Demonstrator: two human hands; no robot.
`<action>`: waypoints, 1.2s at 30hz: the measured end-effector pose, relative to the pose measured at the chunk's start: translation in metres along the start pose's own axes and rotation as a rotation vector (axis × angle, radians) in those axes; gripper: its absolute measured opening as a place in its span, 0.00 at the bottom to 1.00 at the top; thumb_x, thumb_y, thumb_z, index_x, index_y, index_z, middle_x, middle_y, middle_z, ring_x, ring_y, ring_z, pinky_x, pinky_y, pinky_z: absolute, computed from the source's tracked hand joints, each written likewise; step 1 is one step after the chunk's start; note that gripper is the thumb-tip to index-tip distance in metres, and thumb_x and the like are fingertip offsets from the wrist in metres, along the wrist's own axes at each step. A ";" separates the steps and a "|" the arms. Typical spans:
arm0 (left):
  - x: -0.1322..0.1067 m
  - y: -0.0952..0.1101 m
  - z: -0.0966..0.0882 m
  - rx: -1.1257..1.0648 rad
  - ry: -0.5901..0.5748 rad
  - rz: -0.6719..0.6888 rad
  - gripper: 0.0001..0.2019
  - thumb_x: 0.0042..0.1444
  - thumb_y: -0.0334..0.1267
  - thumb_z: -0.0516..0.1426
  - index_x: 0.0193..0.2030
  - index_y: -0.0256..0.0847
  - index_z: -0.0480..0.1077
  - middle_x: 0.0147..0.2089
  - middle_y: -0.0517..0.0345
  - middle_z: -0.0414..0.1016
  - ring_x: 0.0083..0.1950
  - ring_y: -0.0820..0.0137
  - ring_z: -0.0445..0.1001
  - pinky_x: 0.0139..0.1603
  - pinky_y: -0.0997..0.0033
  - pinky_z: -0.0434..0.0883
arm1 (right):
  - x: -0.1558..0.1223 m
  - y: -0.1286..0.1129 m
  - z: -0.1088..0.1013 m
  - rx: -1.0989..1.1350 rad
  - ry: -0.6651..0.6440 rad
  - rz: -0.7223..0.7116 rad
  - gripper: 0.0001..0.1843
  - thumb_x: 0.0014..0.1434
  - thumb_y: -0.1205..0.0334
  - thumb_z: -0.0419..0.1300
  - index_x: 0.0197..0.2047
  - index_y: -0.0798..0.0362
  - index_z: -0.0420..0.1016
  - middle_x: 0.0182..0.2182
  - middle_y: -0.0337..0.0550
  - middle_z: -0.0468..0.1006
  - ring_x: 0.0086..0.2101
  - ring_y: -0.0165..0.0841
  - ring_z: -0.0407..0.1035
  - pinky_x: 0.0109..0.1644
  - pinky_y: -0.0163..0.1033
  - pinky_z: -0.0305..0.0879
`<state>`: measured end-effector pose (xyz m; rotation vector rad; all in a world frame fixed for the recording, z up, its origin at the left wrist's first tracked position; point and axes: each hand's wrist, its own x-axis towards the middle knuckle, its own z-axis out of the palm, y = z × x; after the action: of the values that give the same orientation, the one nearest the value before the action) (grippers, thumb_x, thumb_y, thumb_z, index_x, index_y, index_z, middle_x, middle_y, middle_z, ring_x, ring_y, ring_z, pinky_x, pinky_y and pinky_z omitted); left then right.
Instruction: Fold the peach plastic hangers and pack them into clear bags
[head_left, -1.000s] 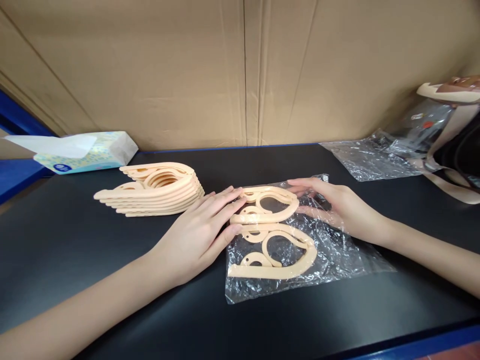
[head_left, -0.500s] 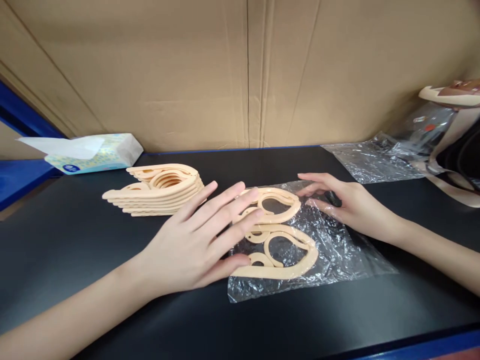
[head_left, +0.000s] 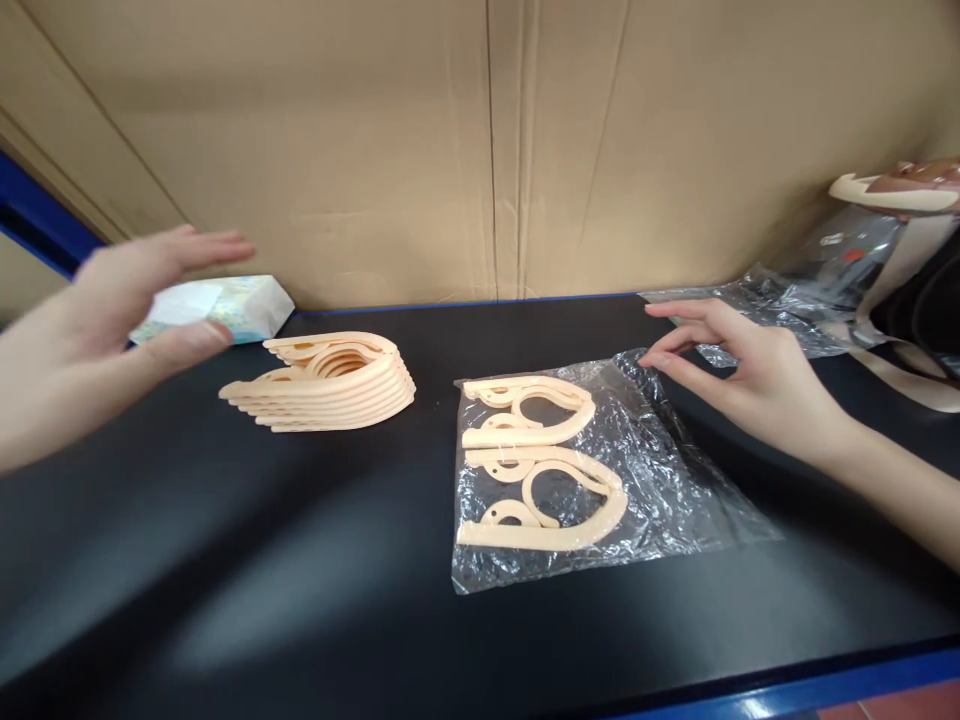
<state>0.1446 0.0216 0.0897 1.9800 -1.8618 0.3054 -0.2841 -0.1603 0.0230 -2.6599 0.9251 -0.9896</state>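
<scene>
Two beige folding hangers lie folded, one above the other, inside a clear plastic bag flat on the table. At the bag's far right corner, my right hand has thumb and a finger closed on the film, which rises a little there; the index finger stays apart. My left hand is in the air at the far left, slightly blurred, thumb and fingers apart, holding nothing. It partly covers a tissue pack. Between my hands, left of the bag, stands a neat stack of several similar folded hangers.
The black tabletop has a blue front edge. Cardboard walls off the back. More clear plastic bags lie at the back right, beside a beige strap and a dark item. A blue frame post is at left.
My left hand has lifted off the bagged hangers and swung far left and up. My right hand has shifted slightly right and up, drawing the bag's corner with it.
</scene>
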 end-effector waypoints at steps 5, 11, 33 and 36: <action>0.002 -0.026 0.014 0.038 -0.256 0.044 0.44 0.58 0.74 0.49 0.73 0.49 0.51 0.79 0.52 0.44 0.78 0.46 0.42 0.72 0.36 0.47 | 0.001 0.003 0.001 -0.011 -0.042 0.034 0.19 0.67 0.56 0.58 0.59 0.50 0.69 0.36 0.43 0.84 0.39 0.38 0.79 0.35 0.40 0.70; 0.001 -0.020 0.018 0.046 -0.304 0.035 0.43 0.55 0.74 0.52 0.71 0.53 0.57 0.78 0.53 0.46 0.78 0.48 0.41 0.71 0.34 0.50 | 0.002 0.006 0.003 0.005 -0.027 0.001 0.18 0.66 0.54 0.58 0.57 0.48 0.70 0.34 0.39 0.83 0.34 0.38 0.78 0.35 0.41 0.70; 0.002 -0.007 0.025 -0.054 -0.270 -0.021 0.39 0.51 0.73 0.57 0.58 0.42 0.70 0.74 0.50 0.58 0.76 0.51 0.51 0.71 0.38 0.52 | 0.001 0.002 0.005 0.042 -0.099 -0.016 0.17 0.67 0.54 0.57 0.57 0.47 0.70 0.33 0.38 0.83 0.32 0.33 0.76 0.23 0.35 0.61; 0.004 -0.004 0.025 -0.039 -0.181 0.051 0.41 0.49 0.76 0.55 0.52 0.39 0.71 0.70 0.45 0.64 0.75 0.48 0.54 0.69 0.36 0.55 | 0.000 0.003 0.005 0.032 -0.094 -0.018 0.17 0.67 0.54 0.57 0.57 0.48 0.70 0.34 0.39 0.83 0.33 0.34 0.77 0.23 0.35 0.60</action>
<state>0.1459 0.0075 0.0679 1.9941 -2.0148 0.1066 -0.2823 -0.1636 0.0181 -2.6673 0.8610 -0.8665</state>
